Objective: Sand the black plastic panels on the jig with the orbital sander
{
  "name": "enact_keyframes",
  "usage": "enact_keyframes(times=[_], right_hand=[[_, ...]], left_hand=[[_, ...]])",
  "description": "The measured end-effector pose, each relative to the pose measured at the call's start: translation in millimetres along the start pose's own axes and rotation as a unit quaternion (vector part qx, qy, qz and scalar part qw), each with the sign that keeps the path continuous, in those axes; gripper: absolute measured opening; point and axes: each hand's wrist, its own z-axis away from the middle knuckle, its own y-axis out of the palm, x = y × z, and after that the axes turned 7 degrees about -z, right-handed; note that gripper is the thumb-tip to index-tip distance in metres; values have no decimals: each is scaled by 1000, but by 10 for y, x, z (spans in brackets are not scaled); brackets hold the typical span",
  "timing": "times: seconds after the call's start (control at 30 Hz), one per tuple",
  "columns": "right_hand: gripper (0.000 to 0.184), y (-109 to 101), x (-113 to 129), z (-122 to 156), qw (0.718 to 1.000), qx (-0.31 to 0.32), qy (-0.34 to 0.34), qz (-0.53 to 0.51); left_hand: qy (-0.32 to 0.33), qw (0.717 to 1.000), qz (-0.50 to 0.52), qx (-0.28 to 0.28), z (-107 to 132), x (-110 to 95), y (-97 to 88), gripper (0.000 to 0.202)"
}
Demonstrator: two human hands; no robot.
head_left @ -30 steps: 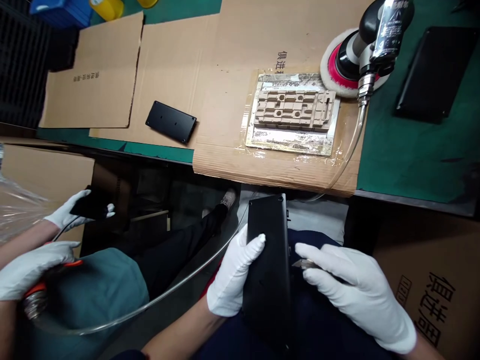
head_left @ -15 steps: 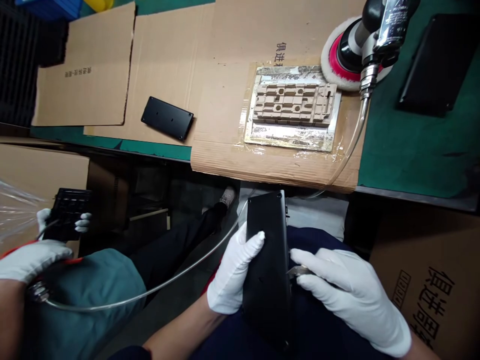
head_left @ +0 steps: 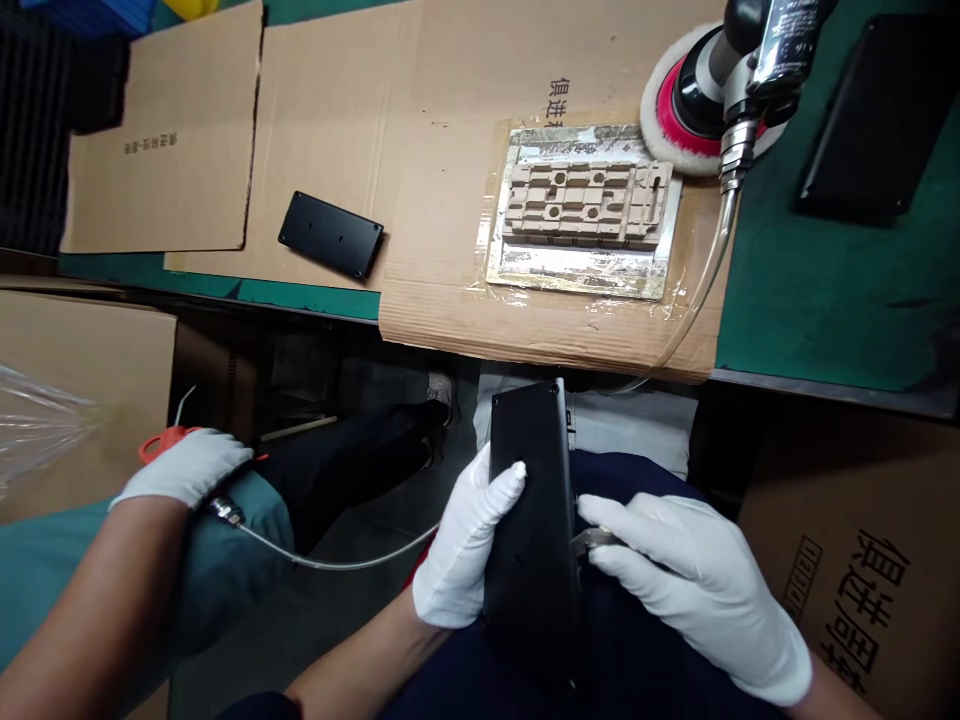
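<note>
My left hand point(head_left: 474, 535), in a white glove, grips the left side of a long black panel point(head_left: 531, 500), thumb across its face. The panel stands on edge over my lap, with small holes near its corners. In my right hand point(head_left: 697, 590), also gloved, a small metal blade point(head_left: 592, 541) is pinched between thumb and fingers. The blade's tip meets the panel's right edge, and its handle is hidden inside the hand. Small tabs stick out along that same edge near the top.
On the cardboard-covered bench point(head_left: 457, 330) lie a brown slotted fixture point(head_left: 585, 205) on a metal plate and a smaller-looking black panel point(head_left: 331, 234). A polisher point(head_left: 694, 110) with a hose rests beside the fixture. Another black panel point(head_left: 877, 115) is at right. A co-worker's gloved hand point(head_left: 187, 465) holds an orange air gun.
The co-worker's hand with the air gun has moved right and up; the black part in their other hand has left view. My hands and panel stay almost in place.
</note>
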Motion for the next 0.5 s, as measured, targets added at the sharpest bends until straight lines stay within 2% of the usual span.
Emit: enact_keyframes(times=[0.3,0.43,0.47,0.5], right_hand=[[26,-7,-11,66,999,24,-18,-18],[32,-48,-17,90,993,87,9,-74],[31,-89,-55,83,993,79,28,-85],[28,-149,-122,68,994,35,62,-84]], left_hand=[[-1,1000,-9,-17,13,-31,20,36],[5,1000,-16,-11,20,17,-5,41],[8,1000,-21,-10,3,25,-24,42],[14,999,-27,-11,-29,19,-46,42]])
